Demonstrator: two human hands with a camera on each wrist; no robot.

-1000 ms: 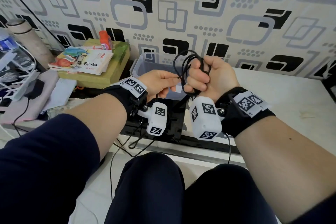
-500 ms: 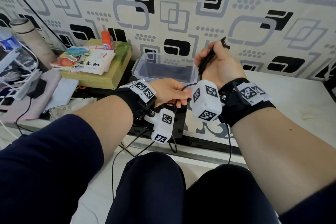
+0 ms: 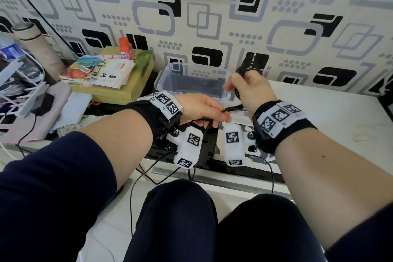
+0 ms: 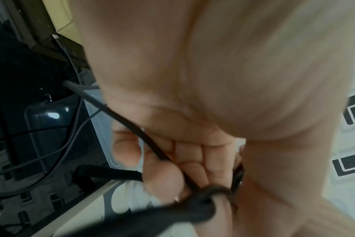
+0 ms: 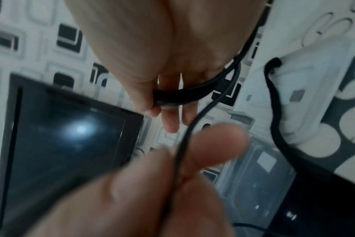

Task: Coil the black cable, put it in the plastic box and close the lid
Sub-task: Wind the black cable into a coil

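Note:
In the head view my right hand (image 3: 249,88) grips the gathered loops of the black cable (image 3: 247,66), which stick up behind its fingers. A free strand runs down to my left hand (image 3: 204,110), which pinches it just below and left of the right wrist. The clear plastic box (image 3: 163,85) stands open and empty behind both hands, against the wall. In the right wrist view my right hand (image 5: 162,89) holds a cable loop (image 5: 178,97), and a translucent lid (image 5: 318,69) lies on the table. In the left wrist view my left hand (image 4: 172,162) curls round the strand (image 4: 150,147).
A stack of books (image 3: 102,72) with an orange bottle (image 3: 126,49) sits left of the box. Further left are a cardboard tube (image 3: 36,44) and a wire rack (image 3: 19,83). The white tabletop (image 3: 329,117) stretches to the right. Thin wires (image 3: 136,187) hang at my knees.
My left hand has slid down and toward me along the strand. My right hand has turned, so the loops now stand up behind it instead of over the fist.

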